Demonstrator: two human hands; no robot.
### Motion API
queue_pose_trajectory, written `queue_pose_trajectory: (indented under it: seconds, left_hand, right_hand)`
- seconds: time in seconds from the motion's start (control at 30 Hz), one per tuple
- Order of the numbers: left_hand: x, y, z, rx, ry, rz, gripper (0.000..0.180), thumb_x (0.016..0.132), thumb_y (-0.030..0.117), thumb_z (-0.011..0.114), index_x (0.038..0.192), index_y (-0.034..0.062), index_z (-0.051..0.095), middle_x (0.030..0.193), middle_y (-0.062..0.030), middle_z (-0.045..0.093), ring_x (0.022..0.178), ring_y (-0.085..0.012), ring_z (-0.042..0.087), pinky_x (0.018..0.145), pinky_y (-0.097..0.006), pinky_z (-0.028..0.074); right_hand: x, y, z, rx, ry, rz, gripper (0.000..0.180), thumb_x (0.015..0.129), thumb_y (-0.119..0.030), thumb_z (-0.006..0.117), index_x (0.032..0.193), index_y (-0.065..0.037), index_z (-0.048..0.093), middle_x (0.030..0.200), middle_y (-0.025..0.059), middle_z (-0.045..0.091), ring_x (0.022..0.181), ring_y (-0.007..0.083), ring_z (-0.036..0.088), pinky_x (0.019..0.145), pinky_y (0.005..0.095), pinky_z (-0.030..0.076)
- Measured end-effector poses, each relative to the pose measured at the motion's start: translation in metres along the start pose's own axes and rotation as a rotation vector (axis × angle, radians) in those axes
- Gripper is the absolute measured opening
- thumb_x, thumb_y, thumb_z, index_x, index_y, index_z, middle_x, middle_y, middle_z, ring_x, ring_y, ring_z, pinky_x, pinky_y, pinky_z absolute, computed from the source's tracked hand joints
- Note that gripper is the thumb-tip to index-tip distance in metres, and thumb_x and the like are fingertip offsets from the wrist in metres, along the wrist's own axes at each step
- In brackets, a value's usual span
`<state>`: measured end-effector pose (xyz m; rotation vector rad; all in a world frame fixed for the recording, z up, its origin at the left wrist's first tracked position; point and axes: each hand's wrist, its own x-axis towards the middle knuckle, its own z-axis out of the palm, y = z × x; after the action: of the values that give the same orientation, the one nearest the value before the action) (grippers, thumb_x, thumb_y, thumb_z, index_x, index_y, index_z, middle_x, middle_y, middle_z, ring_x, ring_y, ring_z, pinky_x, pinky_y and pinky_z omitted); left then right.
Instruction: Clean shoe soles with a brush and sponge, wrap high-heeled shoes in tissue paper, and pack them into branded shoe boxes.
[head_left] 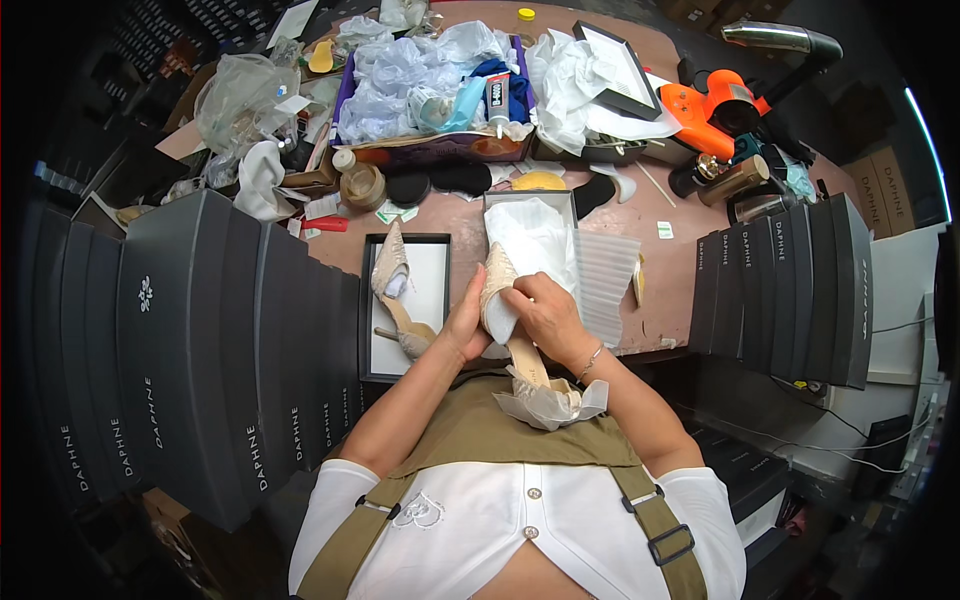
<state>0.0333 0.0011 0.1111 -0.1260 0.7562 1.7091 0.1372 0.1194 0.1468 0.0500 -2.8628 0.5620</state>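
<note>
A cream, textured shoe with a pointed toe point(497, 268) is held in front of my chest, toe pointing away. My left hand point(466, 322) is closed along its left side. The curled fingers of my right hand point(548, 312) pinch at the edge of its front opening, where a pale filling point(499, 322) shows. Translucent wrapping point(585, 400) surrounds the heel end nearest me. To the left, a matching shoe point(390, 262) lies in an open dark box point(447, 300). Beyond my hands stands another open box point(574, 206) with white tissue paper point(528, 235) inside.
Tall stacks of dark shoe boxes flank me, left point(180, 350) and right point(800, 290). Across the table's back are a purple-edged box point(420, 152) of crumpled tissue, an orange heat gun point(715, 105), a jar point(362, 186) and black insole-shaped pads point(462, 178). A ribbed translucent sheet point(606, 285) lies right.
</note>
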Motion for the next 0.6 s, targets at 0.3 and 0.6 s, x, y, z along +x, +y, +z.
queue_pose_trajectory:
  seconds: [0.3, 0.6]
  left_hand:
    - [-0.003, -0.004, -0.005, 0.035, 0.004, 0.007, 0.061, 0.098, 0.055, 0.026, 0.133, 0.0077, 0.042, 0.123, -0.0103, 0.055, 0.112, -0.0222, 0.056, 0.095, -0.038, 0.047]
    - [-0.009, -0.005, -0.003, 0.018, 0.014, 0.012, 0.060, 0.098, 0.055, 0.026, 0.129, 0.0075, 0.045, 0.120, -0.0107, 0.056, 0.110, -0.0219, 0.057, 0.093, -0.037, 0.049]
  right_hand:
    - [0.000, 0.002, -0.005, -0.009, 0.115, -0.079, 0.038, 0.076, -0.015, 0.065, 0.113, -0.010, 0.059, 0.098, 0.0054, 0.057, 0.083, 0.0222, 0.055, 0.072, 0.0336, 0.045]
    - [-0.007, 0.003, -0.001, 0.060, 0.271, -0.137, 0.034, 0.071, -0.016, 0.067, 0.105, -0.012, 0.064, 0.090, 0.0024, 0.056, 0.078, 0.0191, 0.053, 0.069, 0.0318, 0.041]
